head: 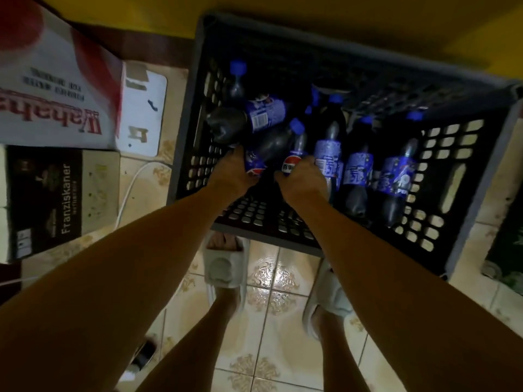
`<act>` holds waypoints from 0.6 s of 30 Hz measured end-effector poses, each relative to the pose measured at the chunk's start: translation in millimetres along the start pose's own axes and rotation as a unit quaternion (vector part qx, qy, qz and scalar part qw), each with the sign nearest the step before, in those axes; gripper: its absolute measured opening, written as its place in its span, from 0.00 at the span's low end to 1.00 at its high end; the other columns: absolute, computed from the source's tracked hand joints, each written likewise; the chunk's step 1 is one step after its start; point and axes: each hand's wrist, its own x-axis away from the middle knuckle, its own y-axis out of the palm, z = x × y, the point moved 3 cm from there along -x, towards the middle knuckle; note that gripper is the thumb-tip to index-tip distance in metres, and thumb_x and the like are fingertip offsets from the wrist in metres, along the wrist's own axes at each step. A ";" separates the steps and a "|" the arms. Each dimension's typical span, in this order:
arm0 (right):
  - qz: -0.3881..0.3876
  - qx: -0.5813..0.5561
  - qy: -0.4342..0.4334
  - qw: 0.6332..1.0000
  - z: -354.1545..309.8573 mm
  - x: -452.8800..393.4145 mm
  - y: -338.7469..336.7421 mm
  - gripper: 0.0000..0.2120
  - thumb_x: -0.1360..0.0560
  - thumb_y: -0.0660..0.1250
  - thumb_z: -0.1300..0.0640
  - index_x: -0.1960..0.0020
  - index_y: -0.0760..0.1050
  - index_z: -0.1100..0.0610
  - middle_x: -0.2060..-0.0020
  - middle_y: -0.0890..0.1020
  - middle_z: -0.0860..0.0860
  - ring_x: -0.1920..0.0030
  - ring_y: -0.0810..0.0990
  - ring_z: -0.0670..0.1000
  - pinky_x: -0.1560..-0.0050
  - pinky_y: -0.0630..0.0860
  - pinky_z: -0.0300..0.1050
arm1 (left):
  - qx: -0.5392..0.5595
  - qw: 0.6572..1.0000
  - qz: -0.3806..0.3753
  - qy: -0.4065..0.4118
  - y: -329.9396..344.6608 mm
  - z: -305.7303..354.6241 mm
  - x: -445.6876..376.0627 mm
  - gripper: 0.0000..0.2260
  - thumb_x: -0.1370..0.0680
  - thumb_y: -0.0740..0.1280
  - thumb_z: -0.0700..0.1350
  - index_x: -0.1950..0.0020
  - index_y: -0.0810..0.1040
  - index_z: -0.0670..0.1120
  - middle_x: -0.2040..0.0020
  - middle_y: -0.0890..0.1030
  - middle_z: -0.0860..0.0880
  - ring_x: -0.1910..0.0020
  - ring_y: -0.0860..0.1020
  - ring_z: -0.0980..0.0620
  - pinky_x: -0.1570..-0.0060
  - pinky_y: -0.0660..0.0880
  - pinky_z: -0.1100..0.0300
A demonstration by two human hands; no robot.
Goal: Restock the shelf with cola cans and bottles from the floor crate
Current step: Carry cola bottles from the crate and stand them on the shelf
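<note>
Patterned floor tiles (271, 281) carry a black crate (441, 154) filling the upper right of the frame — cola bottles (359, 168) lie inside. Left hand (235, 172) and right hand (304, 179) each grip a bottle. Cardboard boxes (56, 89) crowd the left edge — open tile lies below.

"Franziskaner" on dark carton (63, 199); "Wahaha", upside down, on white-red carton (56, 89).

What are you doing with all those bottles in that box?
A person is bending over a black plastic crate on the tiled floor, full of cola bottles with blue caps. The left hand grips one bottle and the right hand grips another bottle. Both bottles are still inside the crate, not lifted out yet. Cardboard boxes sit beside it.
</note>
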 end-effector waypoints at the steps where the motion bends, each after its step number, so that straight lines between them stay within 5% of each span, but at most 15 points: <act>1: 0.004 0.012 0.004 1.000 -2.4 -7.1 0.0 0.32 0.21 0.67 0.45 0.29 0.62 0.65 0.33 0.74 0.61 0.34 0.75 0.60 0.39 0.73 0.51 | -0.005 1.000 -0.022 0.011 -2.5 -0.4 -4.3 0.37 0.29 0.78 0.43 0.24 0.65 0.46 0.30 0.74 0.42 0.31 0.73 0.41 0.33 0.71 0.46; 10: 0.040 0.139 0.017 0.989 -23.8 -46.9 3.7 0.27 0.19 0.66 0.53 0.27 0.63 0.66 0.31 0.71 0.60 0.31 0.73 0.54 0.38 0.73 0.44 | 0.005 0.993 -0.075 0.093 -18.2 8.2 -6.9 0.45 0.33 0.79 0.37 0.21 0.61 0.48 0.27 0.71 0.44 0.28 0.69 0.44 0.29 0.65 0.52; 13: 0.021 0.086 0.028 0.996 -20.5 -50.4 3.7 0.28 0.21 0.68 0.52 0.27 0.64 0.65 0.31 0.71 0.59 0.31 0.74 0.55 0.38 0.73 0.45 | 0.029 0.992 -0.075 0.101 -20.3 8.6 -2.4 0.45 0.35 0.80 0.37 0.22 0.63 0.49 0.28 0.73 0.46 0.29 0.71 0.46 0.32 0.67 0.56; 16: -0.079 -0.065 0.036 0.994 1.6 -42.7 15.9 0.37 0.26 0.74 0.51 0.25 0.61 0.64 0.28 0.69 0.60 0.31 0.72 0.57 0.33 0.70 0.47 | 0.052 0.987 -0.100 0.116 -26.6 8.8 5.9 0.41 0.35 0.80 0.36 0.26 0.66 0.49 0.32 0.76 0.48 0.32 0.73 0.48 0.38 0.69 0.59; 18: -0.061 -0.149 0.042 0.986 24.8 -30.6 27.1 0.39 0.31 0.79 0.53 0.29 0.62 0.64 0.32 0.74 0.60 0.33 0.75 0.59 0.34 0.72 0.50 | 0.075 0.980 -0.125 0.132 -29.1 8.9 13.8 0.39 0.36 0.80 0.35 0.29 0.68 0.49 0.36 0.77 0.51 0.35 0.74 0.51 0.38 0.71 0.58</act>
